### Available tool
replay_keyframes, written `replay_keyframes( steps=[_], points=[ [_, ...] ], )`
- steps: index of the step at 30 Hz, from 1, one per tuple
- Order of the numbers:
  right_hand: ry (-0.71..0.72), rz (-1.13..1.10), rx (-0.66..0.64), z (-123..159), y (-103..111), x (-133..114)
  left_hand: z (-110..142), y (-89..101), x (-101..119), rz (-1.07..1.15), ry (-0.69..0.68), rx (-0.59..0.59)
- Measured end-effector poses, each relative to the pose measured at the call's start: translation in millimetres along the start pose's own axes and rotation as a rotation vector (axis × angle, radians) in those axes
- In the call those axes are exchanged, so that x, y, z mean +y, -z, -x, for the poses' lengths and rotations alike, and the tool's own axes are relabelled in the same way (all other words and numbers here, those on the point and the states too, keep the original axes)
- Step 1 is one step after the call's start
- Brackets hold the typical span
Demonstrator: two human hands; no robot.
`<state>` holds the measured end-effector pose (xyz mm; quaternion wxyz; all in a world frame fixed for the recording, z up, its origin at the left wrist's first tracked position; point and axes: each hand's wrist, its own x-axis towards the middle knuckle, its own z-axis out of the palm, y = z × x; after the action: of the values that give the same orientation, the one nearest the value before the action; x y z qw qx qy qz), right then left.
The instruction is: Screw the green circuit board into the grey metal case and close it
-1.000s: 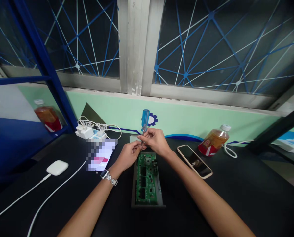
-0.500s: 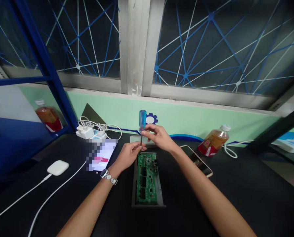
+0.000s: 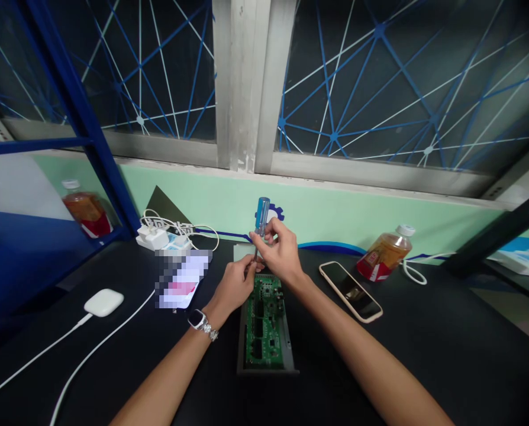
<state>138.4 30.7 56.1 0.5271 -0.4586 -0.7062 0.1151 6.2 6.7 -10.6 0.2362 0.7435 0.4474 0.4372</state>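
Note:
A green circuit board [image 3: 264, 322] lies in a dark open casing [image 3: 240, 355] on the black table. A screwdriver with a clear blue handle [image 3: 261, 214] stands upright over the board's far end. My right hand [image 3: 278, 248] is closed round the lower part of that handle. My left hand [image 3: 234, 285], with a watch on its wrist, pinches the metal shaft near the tip, just above the board's far left corner. The tip itself is hidden behind my fingers.
A lit phone [image 3: 182, 279] lies left of the board; a dark phone [image 3: 350, 290] lies right of it. A bottle of amber drink [image 3: 385, 253] lies beyond that. White chargers [image 3: 158, 238], cables and an earbud case [image 3: 103, 302] sit at the left. A blue shelf frame [image 3: 82, 112] holds another bottle [image 3: 85, 208].
My right hand turned on the screwdriver handle and came back toward the board, uncovering the dark phone. My left hand shifted slightly right along the shaft.

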Motion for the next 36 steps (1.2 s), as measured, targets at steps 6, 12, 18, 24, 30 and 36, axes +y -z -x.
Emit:
replay_keyframes(
  steps=[6, 12, 18, 24, 30, 36],
  points=[
    [-0.002, 0.026, 0.035, 2, -2, -4, 10, -15.1, 5, -0.256, 0.072, 0.092],
    [-0.013, 0.072, 0.061, 5, -7, -7, 12, -17.6, 6, -0.384, 0.059, 0.109],
    [-0.046, 0.123, 0.095, 8, -8, -9, 12, -16.1, 7, -0.373, 0.04, 0.099],
    [-0.077, 0.108, 0.057, 4, -3, -11, 12, -10.5, 12, -0.362, 0.037, 0.109],
    [-0.158, -0.254, 0.038, -21, 41, -20, 35, 23.8, 27, -0.333, 0.017, 0.111],
    [-0.336, -0.053, -0.167, 29, 112, 12, 68, 36.2, 34, -0.535, 0.193, -0.13]
  ],
)
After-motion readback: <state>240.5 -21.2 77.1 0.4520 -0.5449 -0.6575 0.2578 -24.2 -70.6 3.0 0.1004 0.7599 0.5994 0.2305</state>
